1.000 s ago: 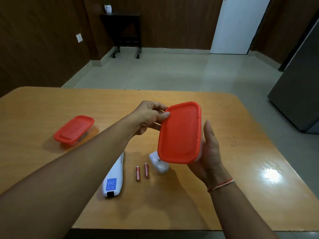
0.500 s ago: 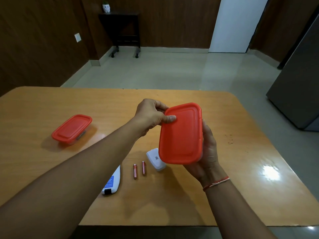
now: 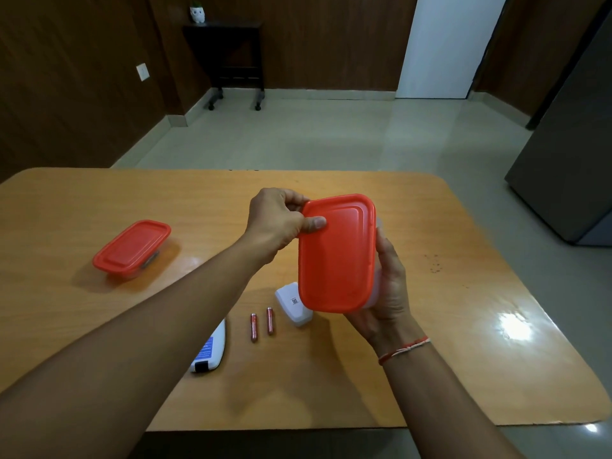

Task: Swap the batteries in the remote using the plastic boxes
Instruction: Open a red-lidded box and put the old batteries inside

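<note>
I hold a clear plastic box with an orange-red lid (image 3: pixel 336 256) above the table, tilted so the lid faces me. My right hand (image 3: pixel 385 286) cups its base from the right and below. My left hand (image 3: pixel 280 223) pinches the lid's upper left corner, thumb on top. On the table below lie two small reddish batteries (image 3: pixel 261 324) side by side, the white remote (image 3: pixel 212 351) face down and partly hidden by my left forearm, and its white battery cover (image 3: pixel 293 304). A second box with a red lid (image 3: pixel 132 248) sits closed at the left.
The wooden table (image 3: pixel 463 326) has rounded corners; its near edge runs just below my forearms. Beyond it are a tiled floor, a dark side table (image 3: pixel 228 58) by the wall, a white door (image 3: pixel 447 44) and a grey cabinet (image 3: pixel 569 160) at the right.
My left thumb has slid further onto the lid's corner and the fingers have curled around its edge. The box has turned slightly more upright in my right hand.
</note>
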